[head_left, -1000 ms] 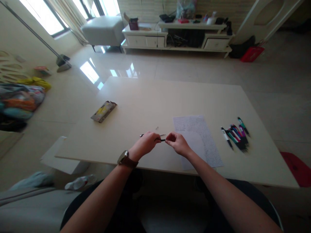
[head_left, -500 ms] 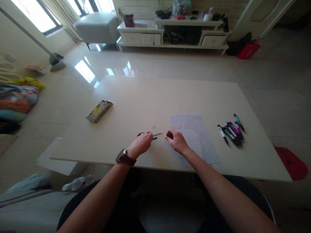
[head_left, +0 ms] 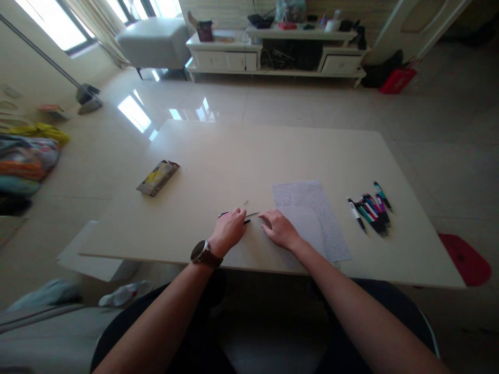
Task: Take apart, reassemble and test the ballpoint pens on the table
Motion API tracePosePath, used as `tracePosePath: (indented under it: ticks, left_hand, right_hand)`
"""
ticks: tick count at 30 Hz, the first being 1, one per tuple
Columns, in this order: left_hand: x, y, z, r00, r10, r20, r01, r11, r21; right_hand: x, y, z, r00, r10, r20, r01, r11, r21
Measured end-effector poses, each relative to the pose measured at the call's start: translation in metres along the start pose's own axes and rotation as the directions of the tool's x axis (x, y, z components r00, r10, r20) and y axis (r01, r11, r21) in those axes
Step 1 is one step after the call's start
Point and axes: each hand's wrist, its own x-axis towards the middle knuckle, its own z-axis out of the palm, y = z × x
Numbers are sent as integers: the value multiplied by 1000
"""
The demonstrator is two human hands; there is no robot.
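My left hand (head_left: 231, 228), wearing a watch, is closed low over the table. A thin pen refill (head_left: 252, 214) sticks out to the right from its fingers. Dark pen parts show around the hand: a black piece (head_left: 247, 222) below the fingers and a dark end (head_left: 223, 214) at its left. Facing it, my right hand (head_left: 279, 229) has thumb and forefinger apart. Its forefinger tip is at the refill's far end; whether they touch I cannot tell. A tiny pale piece (head_left: 246, 202), perhaps a spring, lies just beyond the left hand.
Lined written paper (head_left: 298, 193) lies partly under my right hand, with a paler sheet (head_left: 312, 221) over it. Several pens (head_left: 373, 210) are grouped at the right of the white table (head_left: 253, 156). On the left lies a torn-looking box (head_left: 158, 178).
My right hand has moved slightly left, to the refill's end. Its fingers, pinched before on a small shiny piece, are now apart. My left hand has hardly moved.
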Motion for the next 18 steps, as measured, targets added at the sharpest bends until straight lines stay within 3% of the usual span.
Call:
tracePosePath:
  ticks: [5, 10, 14, 16, 18]
  left_hand:
    - [-2, 8, 0, 988, 145, 51, -136, 979, -152]
    - [-8, 26, 4, 943, 271, 192, -212, 936, -280]
    - [-18, 44, 14, 892, 339, 300, -256, 925, -282]
    - [-26, 52, 22, 863, 371, 344, -282, 917, -281]
    - [-34, 61, 31, 846, 418, 331, -320, 895, -311]
  right_hand:
    - [-5, -5, -4, 994, -62, 85, 78, 978, -195]
    - [-6, -5, -4, 996, -50, 69, 60, 986, -156]
    - [-14, -4, -23, 998, -59, -10, 58, 991, -124]
    - [-30, -19, -39, 997, -76, -34, 72, 992, -103]
    - [-57, -55, -51, 998, -65, 7, 65, 998, -8]
